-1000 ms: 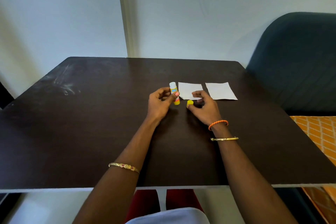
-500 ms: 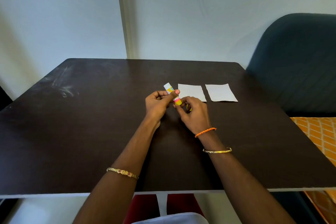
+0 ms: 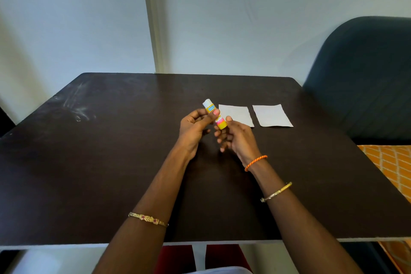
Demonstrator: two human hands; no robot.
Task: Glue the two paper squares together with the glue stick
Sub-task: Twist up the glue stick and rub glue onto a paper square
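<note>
A glue stick with a white tip, a blue and pink label and a yellow base is held tilted above the dark table. My left hand grips its middle between thumb and fingers. My right hand pinches the yellow base from below and from the right. Two white paper squares lie flat side by side just beyond my hands: the left square, partly covered by my right thumb, and the right square. The yellow cap is not visible.
A dark blue upholstered chair stands at the table's right side, with orange patterned fabric below it. A pale wall is close behind the table's far edge. Whitish smears mark the far left of the table.
My right hand, which held the yellow cap near the table a second ago, has come over to the base of the glue stick. The stick has tilted from upright to slanted and risen a little.
</note>
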